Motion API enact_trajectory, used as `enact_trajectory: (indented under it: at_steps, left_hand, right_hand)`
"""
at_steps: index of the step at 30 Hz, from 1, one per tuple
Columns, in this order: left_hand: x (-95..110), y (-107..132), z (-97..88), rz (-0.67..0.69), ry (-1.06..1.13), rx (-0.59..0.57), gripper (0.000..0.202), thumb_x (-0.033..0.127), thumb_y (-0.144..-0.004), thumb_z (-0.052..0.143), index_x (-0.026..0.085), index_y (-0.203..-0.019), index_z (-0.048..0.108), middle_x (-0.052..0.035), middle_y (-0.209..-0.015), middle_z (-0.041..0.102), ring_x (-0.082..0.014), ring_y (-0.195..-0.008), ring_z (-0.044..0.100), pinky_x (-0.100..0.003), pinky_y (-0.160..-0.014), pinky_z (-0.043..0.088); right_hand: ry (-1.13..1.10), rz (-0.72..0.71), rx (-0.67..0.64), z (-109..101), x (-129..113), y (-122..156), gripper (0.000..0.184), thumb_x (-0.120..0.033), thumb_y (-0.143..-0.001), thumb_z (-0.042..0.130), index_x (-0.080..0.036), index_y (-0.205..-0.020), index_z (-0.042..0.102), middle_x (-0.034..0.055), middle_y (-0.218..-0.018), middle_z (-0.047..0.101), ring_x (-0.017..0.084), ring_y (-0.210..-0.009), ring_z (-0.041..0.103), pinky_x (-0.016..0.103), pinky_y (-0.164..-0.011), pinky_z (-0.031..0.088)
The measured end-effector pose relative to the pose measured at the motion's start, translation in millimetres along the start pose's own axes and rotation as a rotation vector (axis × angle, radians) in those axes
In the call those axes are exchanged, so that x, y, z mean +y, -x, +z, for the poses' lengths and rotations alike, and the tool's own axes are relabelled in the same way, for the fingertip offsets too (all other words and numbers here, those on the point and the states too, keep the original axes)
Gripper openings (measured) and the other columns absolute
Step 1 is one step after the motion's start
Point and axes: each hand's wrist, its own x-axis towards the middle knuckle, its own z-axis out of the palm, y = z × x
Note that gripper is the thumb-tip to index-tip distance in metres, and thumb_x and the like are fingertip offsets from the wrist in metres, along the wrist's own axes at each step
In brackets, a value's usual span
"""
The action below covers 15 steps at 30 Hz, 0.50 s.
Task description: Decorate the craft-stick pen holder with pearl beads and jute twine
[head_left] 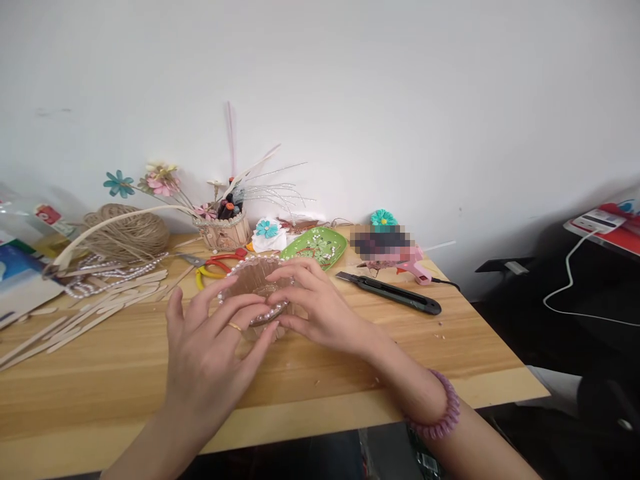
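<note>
1. Centrally, a small stick basket (257, 280) rimmed with pearls is seen on the wooden table (125, 380), near its front edge.
2. The left hand (210, 347) is laid against the basket's near side, fingers spread, a ring worn on one.
3. The right hand (315, 303) is curved around the basket's right side, fingers loosely apart.
4. A utility knife (390, 292) is placed just right of the hands; craft sticks (85, 313) are scattered well to the left.

A wooden table (450, 347) bears craft sticks (95, 310), a twine ball (127, 233), a utility knife (390, 292)
</note>
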Motion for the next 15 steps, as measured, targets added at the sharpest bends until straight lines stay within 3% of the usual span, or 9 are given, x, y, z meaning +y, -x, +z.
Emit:
enact_trajectory:
  at_steps: [8, 15]
  left_hand:
    - [-1.3, 0.2, -0.2, -0.009, 0.016, 0.021, 0.008, 0.017, -0.079, 0.062, 0.025, -0.08, 0.065, -0.0017, -0.081, 0.075, -0.0334, -0.1, 0.058, -0.06, -0.098, 0.022]
    - [-3.4, 0.2, -2.1, 0.016, 0.013, 0.03, 0.009, 0.017, -0.078, 0.063, 0.025, -0.079, 0.066, -0.003, -0.083, 0.075, -0.0334, -0.1, 0.058, -0.062, -0.098, 0.022]
  right_hand:
    - [-0.028, -0.043, 0.059, 3.3, 2.2, -0.6, 0.013, -0.027, -0.081, 0.066, -0.016, -0.087, 0.066, 0.0075, -0.104, 0.065, 0.02, -0.109, 0.048, 0.039, -0.097, 0.044]
    - [-0.032, -0.039, 0.034, 2.3, 2.2, -2.3, 0.013, -0.027, -0.081, 0.066, -0.015, -0.087, 0.068, 0.0077, -0.104, 0.066, 0.02, -0.108, 0.049, 0.038, -0.098, 0.043]
